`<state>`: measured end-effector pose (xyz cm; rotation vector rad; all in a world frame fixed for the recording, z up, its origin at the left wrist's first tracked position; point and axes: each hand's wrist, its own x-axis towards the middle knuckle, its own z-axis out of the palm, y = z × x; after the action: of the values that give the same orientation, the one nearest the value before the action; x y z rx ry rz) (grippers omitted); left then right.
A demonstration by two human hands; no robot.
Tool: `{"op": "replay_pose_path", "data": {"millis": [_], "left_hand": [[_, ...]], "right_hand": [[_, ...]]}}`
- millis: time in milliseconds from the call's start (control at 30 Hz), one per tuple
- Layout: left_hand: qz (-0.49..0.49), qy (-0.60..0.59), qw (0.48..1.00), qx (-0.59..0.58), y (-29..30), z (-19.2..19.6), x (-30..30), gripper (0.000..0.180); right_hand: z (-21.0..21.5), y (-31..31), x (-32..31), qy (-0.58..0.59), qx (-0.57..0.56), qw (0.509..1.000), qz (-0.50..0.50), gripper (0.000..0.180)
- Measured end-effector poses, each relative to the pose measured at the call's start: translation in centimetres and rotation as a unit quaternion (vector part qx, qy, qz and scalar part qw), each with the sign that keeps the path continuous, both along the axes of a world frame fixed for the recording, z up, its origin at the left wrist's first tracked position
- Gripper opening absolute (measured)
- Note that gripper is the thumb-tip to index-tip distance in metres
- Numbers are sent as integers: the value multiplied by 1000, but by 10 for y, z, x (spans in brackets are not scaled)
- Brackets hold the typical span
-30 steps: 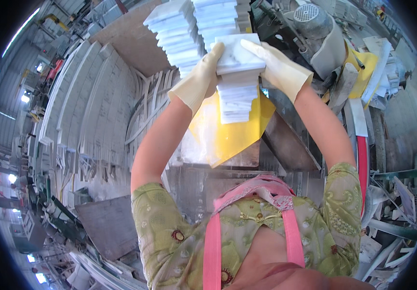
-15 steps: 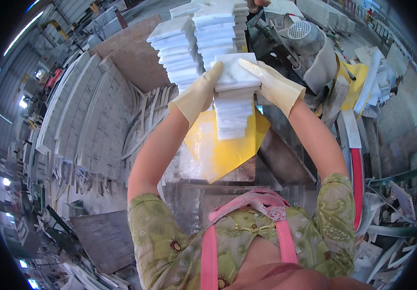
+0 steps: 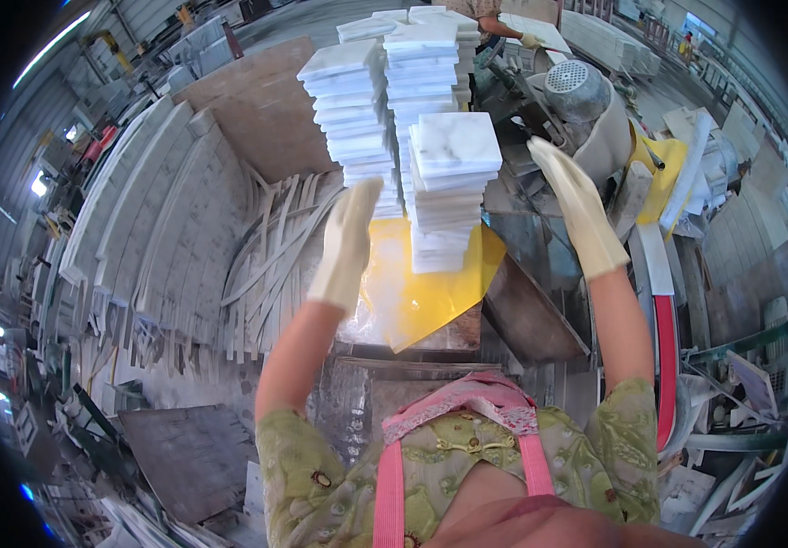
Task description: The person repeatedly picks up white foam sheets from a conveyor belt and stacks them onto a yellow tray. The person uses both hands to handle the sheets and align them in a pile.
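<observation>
In front of me rises a stack of white, grey-veined marble tiles (image 3: 449, 215), and a square top tile (image 3: 456, 143) rests on it. To the left of this stack my left hand (image 3: 348, 242), in a cream rubber glove, is apart from the tiles with its fingers stretched out. My right hand (image 3: 581, 210), gloved the same way, hangs off to the right, fingers straight and holding nothing. Taller tile stacks (image 3: 344, 100) stand just behind and to the left. A yellow sheet (image 3: 403, 310) lies beneath the near stack.
Long stone slabs (image 3: 138, 192) lean at the left beside thin stone strips (image 3: 275, 242). A motor with a round grille (image 3: 578, 89) stands at the right, near another yellow sheet (image 3: 663, 169). Beyond the stacks, another person's gloved hand (image 3: 531, 41) is at a pale slab.
Both hands have let go of the top tile, which now sits on the near stack. My left hand has moved left and nearer me, my right hand to the right.
</observation>
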<state>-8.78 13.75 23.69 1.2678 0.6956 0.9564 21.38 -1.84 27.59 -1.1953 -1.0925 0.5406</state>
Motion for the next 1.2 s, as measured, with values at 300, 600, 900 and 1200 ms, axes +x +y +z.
{"op": "replay_pose_path", "data": {"millis": [300, 600, 900, 1200], "left_hand": [[-438, 28, 894, -90, -119, -80, -5, 68], [-363, -70, 883, -290, -187, -102, 53, 58], [-250, 187, 948, -63, -170, -166, 65, 42], [-111, 436, 757, 474, -173, -203, 94, 62]], "right_hand": [[-85, -147, -59, 239, -217, 921, 220, 53], [-144, -122, -133, 264, -267, 925, 49, 23], [-169, -160, -71, 187, -270, 945, 0, 45], [-217, -328, 87, -123, -295, 847, -425, 39]]}}
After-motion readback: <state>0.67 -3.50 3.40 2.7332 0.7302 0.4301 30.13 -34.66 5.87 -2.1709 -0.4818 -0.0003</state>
